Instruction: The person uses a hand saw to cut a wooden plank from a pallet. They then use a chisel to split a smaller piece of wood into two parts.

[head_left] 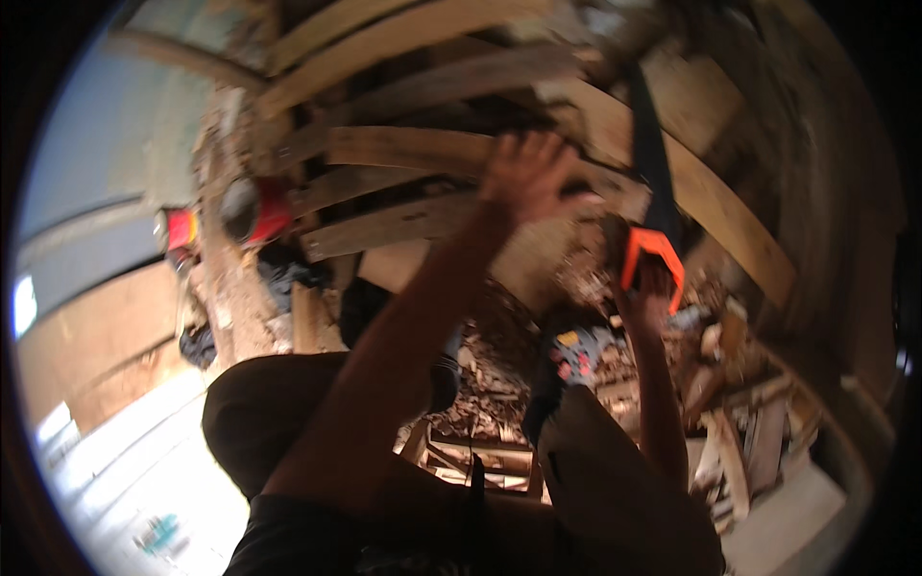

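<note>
My left hand [536, 178] is spread wide, palm down, over the end of a wooden plank [408, 148]; blur hides whether it presses on the wood. In my right hand [650, 288] is the orange handle [675, 261] of a handsaw, my fingers through its loop. The saw's dark blade [653, 154] points away from me and crosses a longer, pale board [725, 216] that slants down to the right.
More planks [413, 38] lie stacked at the far side. Two red containers [272, 209] stand at the left. Bark and wood chips [495, 360] cover the ground between my legs. Split wood scraps [759, 437] are heaped at the lower right.
</note>
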Demonstrator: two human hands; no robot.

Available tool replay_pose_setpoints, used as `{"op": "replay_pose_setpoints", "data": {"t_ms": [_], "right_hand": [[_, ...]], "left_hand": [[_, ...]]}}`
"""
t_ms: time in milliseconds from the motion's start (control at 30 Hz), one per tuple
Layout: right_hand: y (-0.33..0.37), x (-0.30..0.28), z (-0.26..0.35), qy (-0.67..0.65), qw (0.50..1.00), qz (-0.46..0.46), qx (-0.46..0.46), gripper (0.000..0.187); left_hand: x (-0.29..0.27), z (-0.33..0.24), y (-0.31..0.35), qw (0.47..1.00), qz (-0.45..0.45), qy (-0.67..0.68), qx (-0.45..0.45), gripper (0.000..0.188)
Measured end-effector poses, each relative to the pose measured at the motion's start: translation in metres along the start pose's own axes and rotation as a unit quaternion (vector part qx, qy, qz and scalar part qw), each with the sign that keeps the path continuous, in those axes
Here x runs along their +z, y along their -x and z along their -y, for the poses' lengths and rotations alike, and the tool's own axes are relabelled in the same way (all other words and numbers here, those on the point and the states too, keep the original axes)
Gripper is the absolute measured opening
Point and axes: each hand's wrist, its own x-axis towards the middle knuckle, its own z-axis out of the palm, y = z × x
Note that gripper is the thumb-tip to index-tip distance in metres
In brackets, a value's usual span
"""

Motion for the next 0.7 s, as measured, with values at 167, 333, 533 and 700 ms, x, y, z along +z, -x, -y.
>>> {"op": "replay_pose_setpoints", "data": {"t_ms": [167, 333, 533, 700], "right_hand": [[-0.010, -0.045, 0.006, -0.358, 0.901, -0.089, 0.228, 0.026], [0.026, -0.050, -0.001, -0.546, 0.776, -0.208, 0.240, 0.026], [-0.010, -0.096, 0.067, -0.559, 0.742, -0.242, 0.280, 0.039], [-0.007, -0.091, 0.059, -0.625, 0.692, -0.244, 0.267, 0.034]], "left_hand": [[-0.015, 0.010, -0.003, 0.997, 0.073, 0.009, -0.001, 0.094], [-0.012, 0.004, -0.005, 0.998, 0.053, -0.025, 0.011, 0.096], [-0.017, 0.008, -0.002, 0.997, 0.062, 0.024, -0.029, 0.094], [-0.013, -0.022, -0.002, 0.991, -0.005, 0.049, -0.127, 0.088]]}}
